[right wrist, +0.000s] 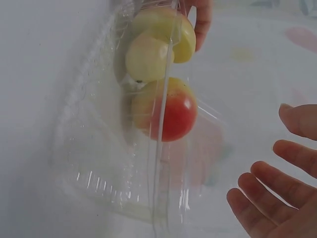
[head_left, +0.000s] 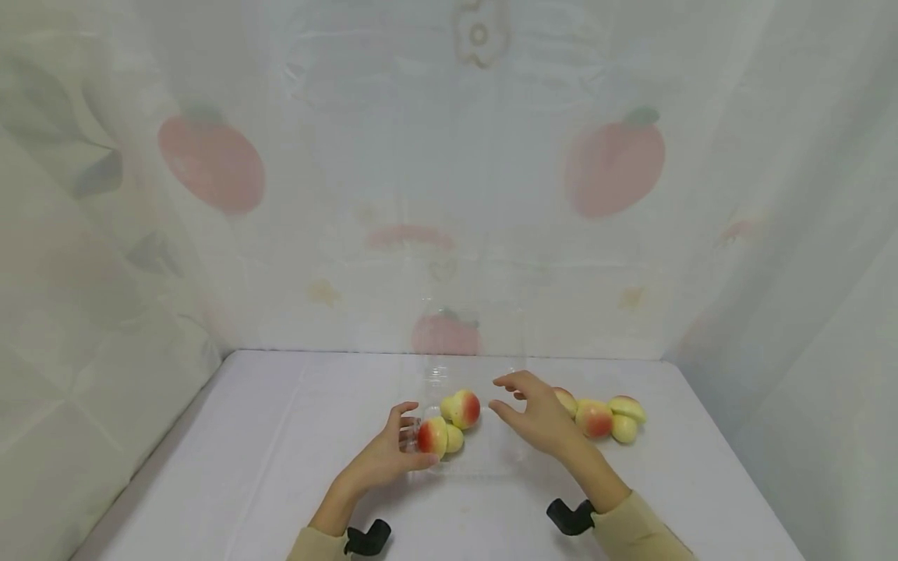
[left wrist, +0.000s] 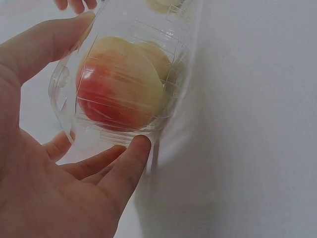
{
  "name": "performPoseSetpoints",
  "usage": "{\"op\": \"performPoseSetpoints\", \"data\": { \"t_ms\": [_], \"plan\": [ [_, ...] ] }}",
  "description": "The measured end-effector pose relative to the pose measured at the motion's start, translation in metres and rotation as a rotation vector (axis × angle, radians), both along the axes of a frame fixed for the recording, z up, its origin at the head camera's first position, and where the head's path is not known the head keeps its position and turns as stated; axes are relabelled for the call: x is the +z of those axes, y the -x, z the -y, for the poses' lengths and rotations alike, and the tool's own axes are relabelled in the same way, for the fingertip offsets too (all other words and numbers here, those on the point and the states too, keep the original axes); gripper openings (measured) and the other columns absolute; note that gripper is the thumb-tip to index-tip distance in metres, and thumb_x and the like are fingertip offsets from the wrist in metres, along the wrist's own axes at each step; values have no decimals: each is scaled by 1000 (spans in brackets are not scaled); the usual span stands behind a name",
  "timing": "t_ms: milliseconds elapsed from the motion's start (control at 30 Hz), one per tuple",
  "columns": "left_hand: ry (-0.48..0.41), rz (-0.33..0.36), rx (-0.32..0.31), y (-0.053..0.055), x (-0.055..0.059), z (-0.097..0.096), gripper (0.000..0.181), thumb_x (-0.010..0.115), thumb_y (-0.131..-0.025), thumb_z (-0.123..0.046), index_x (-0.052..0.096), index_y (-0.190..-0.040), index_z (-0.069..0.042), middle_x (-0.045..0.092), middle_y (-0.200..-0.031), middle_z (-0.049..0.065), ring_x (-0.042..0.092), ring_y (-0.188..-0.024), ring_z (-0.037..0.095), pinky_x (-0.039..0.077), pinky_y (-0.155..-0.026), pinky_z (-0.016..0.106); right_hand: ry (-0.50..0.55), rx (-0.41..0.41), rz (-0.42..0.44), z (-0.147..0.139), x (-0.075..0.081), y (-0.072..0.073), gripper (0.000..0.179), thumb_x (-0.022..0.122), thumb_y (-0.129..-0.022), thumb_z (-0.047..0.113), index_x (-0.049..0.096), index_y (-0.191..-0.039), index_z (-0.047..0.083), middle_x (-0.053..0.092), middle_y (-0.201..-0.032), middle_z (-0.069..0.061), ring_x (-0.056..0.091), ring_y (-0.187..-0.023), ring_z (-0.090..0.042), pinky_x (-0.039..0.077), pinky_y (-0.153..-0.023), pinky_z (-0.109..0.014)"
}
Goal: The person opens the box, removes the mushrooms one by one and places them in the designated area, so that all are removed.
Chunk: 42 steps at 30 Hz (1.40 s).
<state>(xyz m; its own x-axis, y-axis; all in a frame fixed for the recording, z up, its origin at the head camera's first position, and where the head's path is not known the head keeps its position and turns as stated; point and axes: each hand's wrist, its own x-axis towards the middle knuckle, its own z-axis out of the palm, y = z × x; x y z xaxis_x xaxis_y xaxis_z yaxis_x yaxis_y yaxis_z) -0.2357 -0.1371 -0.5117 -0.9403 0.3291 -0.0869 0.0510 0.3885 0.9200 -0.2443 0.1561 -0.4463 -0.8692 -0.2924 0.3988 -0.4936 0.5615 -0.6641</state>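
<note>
A clear plastic clamshell box [head_left: 491,461] sits on the table with its lid [head_left: 507,343] raised at the back. Two mushroom-shaped pieces lie in its left part, a rear one [head_left: 466,409] and a front one [head_left: 432,436], each with a red-and-yellow rounded cap and a smaller pale yellow bulb. My left hand [head_left: 384,456] holds the box by its left side, thumb on one edge and fingertips on the other, as the left wrist view shows. Fingers spread and holding nothing, my right hand [head_left: 539,417] hovers over the box's right side.
To the right of the box, behind my right hand, is a group of similar red-and-yellow pieces [head_left: 595,418], with a paler yellow one [head_left: 627,407] at its right end. A fruit-printed curtain [head_left: 533,280] hangs along the back edge of the white table [head_left: 281,444].
</note>
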Motion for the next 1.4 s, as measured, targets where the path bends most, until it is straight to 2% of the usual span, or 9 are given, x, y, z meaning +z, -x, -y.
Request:
{"op": "performPoseSetpoints", "data": {
  "t_ms": [167, 433, 700, 867, 1233, 1400],
  "plan": [
    [2, -3, -2, 0, 0, 0, 101, 87, -81, -31, 22, -155, -11, 39, -151, 24, 41, -138, 46, 37, -113, 57, 30, 3, 21, 9, -5, 5, 31, 79, -90, 14, 70, -118, 6, 68, -113, -5, 63, -104, -25, 57, -91, -47],
    [6, -15, -3, -1, 1, 0, 100, 87, -81, -31, 22, -155, -10, 40, -149, 25, 43, -137, 47, 39, -111, 58, 24, -14, 63, 22, -11, 11, 35, 79, -90, 20, 69, -121, 5, 68, -116, -6, 65, -104, -26, 56, -90, -49],
    [-6, -21, -4, -3, 2, 1, 100, 87, -81, -30, 22, -155, -9, 40, -149, 26, 44, -135, 46, 39, -110, 59, 33, 5, 111, 33, -17, 18, 35, 77, -92, 20, 68, -122, 4, 66, -118, -15, 63, -109, -37, 55, -91, -51],
    [-8, -21, -5, -3, 1, 0, 101, 87, -81, -30, 23, -155, -9, 40, -149, 26, 44, -135, 46, 39, -110, 59, 19, 15, 135, 38, -19, 22, 37, 74, -94, 23, 67, -124, 3, 65, -122, -17, 63, -110, -35, 55, -90, -48],
    [-20, -20, -5, -2, 2, 0, 100, 88, -80, -29, 23, -155, -9, 41, -149, 25, 45, -135, 44, 40, -110, 58, -43, -2, 172, 49, -29, 29, 45, 73, -94, 32, 66, -127, 2, 64, -122, -15, 63, -107, -36, 54, -91, -50],
    [-31, -21, -12, -2, 2, 0, 99, 87, -81, -26, 23, -154, -9, 41, -149, 26, 45, -135, 45, 40, -109, 58, -93, -18, 201, 55, -32, 31, 46, 71, -94, 35, 67, -128, 4, 64, -121, -13, 61, -105, -29, 53, -93, -49]
  ]
}}
